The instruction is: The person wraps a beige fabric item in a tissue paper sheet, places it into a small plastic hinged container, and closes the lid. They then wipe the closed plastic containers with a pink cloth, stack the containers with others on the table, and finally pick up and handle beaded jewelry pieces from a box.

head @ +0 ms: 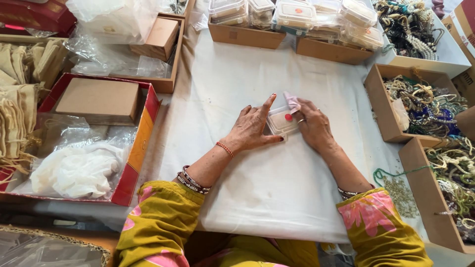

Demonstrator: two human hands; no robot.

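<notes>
Both hands are working 1 small clear plastic box (281,120) sitting on the white table cover (257,188), roughly mid-table. Left hand (253,127) is lying palm-down against the box's left side, fingers spread wide, index finger pointing up and away, thumb running along the box's near edge; it's pressing or steadying, not wrapping around it. Right hand (313,126) is resting on the box's right side, fingers curled in narrow, pinching a small pink cloth piece (292,102) at the box's far right corner. A red dot sticker is showing on the box lid. Whether the lid is fully seated: can't tell. Surroundings: red-sided carton (143,123) to the left holding a brown cardboard box (96,99) and crumpled plastic bags (74,168); beige cloth pouches (17,99) sitting at the far left; stacked clear plastic boxes (297,15) in cardboard trays (245,37) along the far edge; open cardboard boxes of beaded jewellery (425,104) lining the right side, well apart from the hands. A green bead strand (391,173) is trailing onto the cover near the right forearm.
</notes>
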